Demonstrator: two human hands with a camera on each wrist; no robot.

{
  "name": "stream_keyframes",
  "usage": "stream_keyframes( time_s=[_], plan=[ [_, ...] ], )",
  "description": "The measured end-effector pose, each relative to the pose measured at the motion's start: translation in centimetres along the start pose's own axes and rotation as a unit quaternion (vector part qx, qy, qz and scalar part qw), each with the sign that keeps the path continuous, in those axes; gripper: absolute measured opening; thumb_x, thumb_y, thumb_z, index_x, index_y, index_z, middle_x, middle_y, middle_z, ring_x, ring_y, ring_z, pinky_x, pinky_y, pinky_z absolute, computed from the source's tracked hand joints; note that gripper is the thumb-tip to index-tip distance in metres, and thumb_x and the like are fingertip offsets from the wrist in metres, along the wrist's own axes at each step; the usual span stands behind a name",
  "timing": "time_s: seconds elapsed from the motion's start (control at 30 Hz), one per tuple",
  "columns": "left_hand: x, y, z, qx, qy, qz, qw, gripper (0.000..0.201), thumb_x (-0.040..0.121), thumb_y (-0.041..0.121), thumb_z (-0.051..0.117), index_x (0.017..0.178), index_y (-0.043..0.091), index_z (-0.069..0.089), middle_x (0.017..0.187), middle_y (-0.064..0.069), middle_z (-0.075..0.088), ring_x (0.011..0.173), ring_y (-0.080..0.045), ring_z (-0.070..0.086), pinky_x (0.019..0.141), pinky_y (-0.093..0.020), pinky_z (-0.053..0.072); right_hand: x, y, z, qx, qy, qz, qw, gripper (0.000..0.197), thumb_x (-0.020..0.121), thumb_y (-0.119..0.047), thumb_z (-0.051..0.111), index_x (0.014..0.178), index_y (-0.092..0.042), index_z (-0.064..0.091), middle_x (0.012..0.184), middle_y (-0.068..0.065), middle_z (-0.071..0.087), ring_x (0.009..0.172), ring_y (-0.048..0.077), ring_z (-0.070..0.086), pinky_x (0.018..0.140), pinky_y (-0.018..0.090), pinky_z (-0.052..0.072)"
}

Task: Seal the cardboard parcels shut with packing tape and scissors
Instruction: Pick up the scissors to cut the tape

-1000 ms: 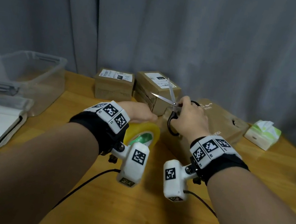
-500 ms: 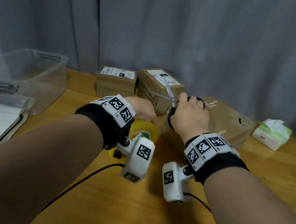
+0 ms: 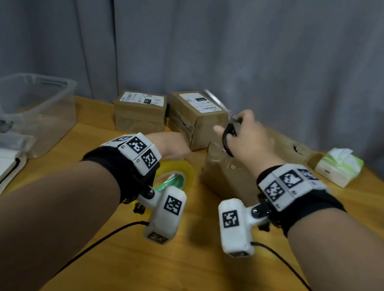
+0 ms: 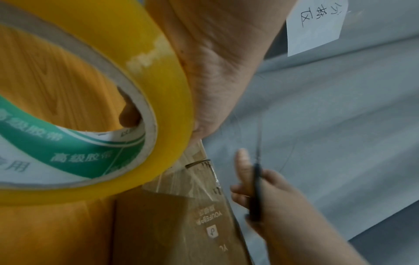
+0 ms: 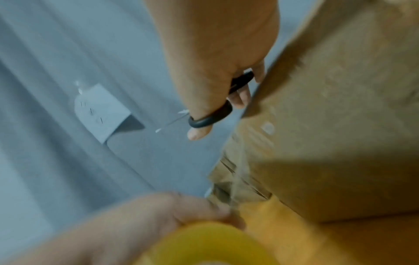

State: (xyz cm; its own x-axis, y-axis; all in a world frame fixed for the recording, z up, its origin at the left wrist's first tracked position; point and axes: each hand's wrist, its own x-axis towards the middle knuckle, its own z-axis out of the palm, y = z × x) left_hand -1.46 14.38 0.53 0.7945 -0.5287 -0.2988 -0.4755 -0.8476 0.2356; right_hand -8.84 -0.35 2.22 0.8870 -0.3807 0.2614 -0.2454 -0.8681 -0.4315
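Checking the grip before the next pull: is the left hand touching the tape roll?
Touching. The left wrist view shows the left hand holding the yellow tape roll, palm against its outer face and one fingertip hooked inside the core.

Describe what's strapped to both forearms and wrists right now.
Both forearms are bare, no sleeves. Each wrist wears a black band topped with white blocks printed with black square markers: left hand, right hand. Under each wrist hangs a white camera pod with its own marker, and a thin black cable trails from each across the table.
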Motion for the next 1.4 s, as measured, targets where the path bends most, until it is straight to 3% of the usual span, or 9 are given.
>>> stream_keyframes(
  time_s=[0.1, 0.2, 0.3, 0.4, 0.53, 0.73, 0.9, 1.17, 1.4],
  plan=[
    [-0.6, 0.3, 0.0, -0.033, 0.037, -0.023, 0.998, 0.033, 0.093, 0.024, 0.055, 0.12, 0.005, 0.061, 0.121, -0.01, 0.06, 0.108, -0.026, 0.058, 0.084, -0.032, 0.044, -1.0, 0.2, -3.8, 0.074, -0.036, -0.02, 0.996, 0.05, 0.084, -0.069, 0.05, 0.093, -0.019, 0.05, 0.08, -0.003, 0.057, 0.083, 0.023, 0.057, 0.081, 0.037, 0.045],
    [-0.4, 0.7, 0.1, -0.023, 0.042, -0.027, 0.999, 0.033, 0.091, 0.029, 0.058, 0.111, 0.003, 0.063, 0.111, -0.011, 0.063, 0.095, -0.025, 0.058, 0.077, -0.031, 0.045, -2.9, 0.7, -6.0, 0.144, -0.239, -0.027, 0.96, 0.059, 0.079, -0.074, 0.048, 0.082, -0.016, 0.057, 0.065, 0.004, 0.06, 0.06, 0.02, 0.058, 0.064, 0.032, 0.045],
    [-1.1, 1.5, -0.3, 0.022, 0.055, -0.025, 0.998, 0.03, 0.092, 0.027, 0.058, 0.108, 0.003, 0.064, 0.104, -0.009, 0.063, 0.096, -0.024, 0.059, 0.076, -0.029, 0.044, -4.7, 2.0, -6.0, 0.099, -0.42, 0.041, 0.901, 0.076, 0.065, -0.08, 0.048, 0.1, -0.013, 0.06, 0.066, 0.001, 0.058, 0.065, 0.02, 0.058, 0.072, 0.034, 0.046],
    [-1.6, 1.6, -0.3, 0.024, 0.058, -0.018, 0.998, 0.03, 0.089, 0.025, 0.062, 0.11, 0.003, 0.065, 0.11, -0.011, 0.064, 0.104, -0.027, 0.059, 0.082, -0.031, 0.044, -5.9, 3.0, -4.7, 0.004, -0.471, 0.089, 0.878, 0.077, 0.065, -0.077, 0.042, 0.108, -0.015, 0.059, 0.074, 0.0, 0.059, 0.07, 0.016, 0.06, 0.07, 0.028, 0.046],
    [-1.5, 1.1, 0.0, -0.031, 0.058, -0.016, 0.998, 0.024, 0.087, 0.02, 0.063, 0.101, 0.0, 0.067, 0.105, -0.016, 0.065, 0.099, -0.03, 0.06, 0.071, -0.03, 0.043, -6.4, 3.2, -2.9, 0.0, -0.463, 0.134, 0.876, 0.075, 0.07, -0.077, 0.043, 0.109, -0.015, 0.059, 0.083, 0.002, 0.06, 0.077, 0.016, 0.059, 0.075, 0.029, 0.044],
    [-1.5, 0.9, 0.5, -0.07, 0.072, -0.012, 0.995, 0.019, 0.085, 0.018, 0.065, 0.093, 0.001, 0.066, 0.097, -0.018, 0.064, 0.084, -0.03, 0.06, 0.062, -0.029, 0.042, -6.2, 2.6, -1.7, 0.051, -0.45, 0.146, 0.88, 0.086, 0.054, -0.078, 0.049, 0.108, -0.012, 0.06, 0.081, 0.002, 0.061, 0.074, 0.015, 0.06, 0.066, 0.025, 0.045],
    [-1.4, 0.8, 0.7, -0.098, 0.079, -0.006, 0.992, 0.024, 0.085, 0.021, 0.068, 0.067, 0.011, 0.055, 0.067, -0.004, 0.054, 0.066, -0.019, 0.052, 0.052, -0.026, 0.035, -6.9, 3.7, -3.0, 0.063, -0.445, 0.138, 0.883, 0.084, 0.054, -0.075, 0.051, 0.11, -0.013, 0.062, 0.087, 0.003, 0.062, 0.082, 0.017, 0.062, 0.083, 0.032, 0.045],
    [-2.1, 0.8, 0.8, -0.103, 0.104, 0.003, 0.989, 0.016, 0.085, 0.023, 0.068, 0.084, 0.008, 0.062, 0.073, -0.001, 0.057, 0.08, -0.021, 0.058, 0.066, -0.028, 0.041, -7.0, 1.6, -1.9, 0.105, -0.442, 0.151, 0.878, 0.086, 0.051, -0.077, 0.055, 0.108, -0.012, 0.058, 0.084, 0.003, 0.061, 0.079, 0.018, 0.062, 0.075, 0.032, 0.045],
    [-2.2, 0.4, 0.8, -0.131, 0.097, 0.006, 0.987, 0.012, 0.083, 0.017, 0.068, 0.077, 0.009, 0.063, 0.077, -0.005, 0.061, 0.082, -0.022, 0.06, 0.061, -0.025, 0.042, -6.2, 1.2, 0.1, 0.13, -0.383, 0.127, 0.906, 0.062, 0.078, -0.072, 0.051, 0.093, -0.012, 0.06, 0.073, 0.001, 0.06, 0.062, 0.013, 0.058, 0.058, 0.025, 0.039]
  ],
)
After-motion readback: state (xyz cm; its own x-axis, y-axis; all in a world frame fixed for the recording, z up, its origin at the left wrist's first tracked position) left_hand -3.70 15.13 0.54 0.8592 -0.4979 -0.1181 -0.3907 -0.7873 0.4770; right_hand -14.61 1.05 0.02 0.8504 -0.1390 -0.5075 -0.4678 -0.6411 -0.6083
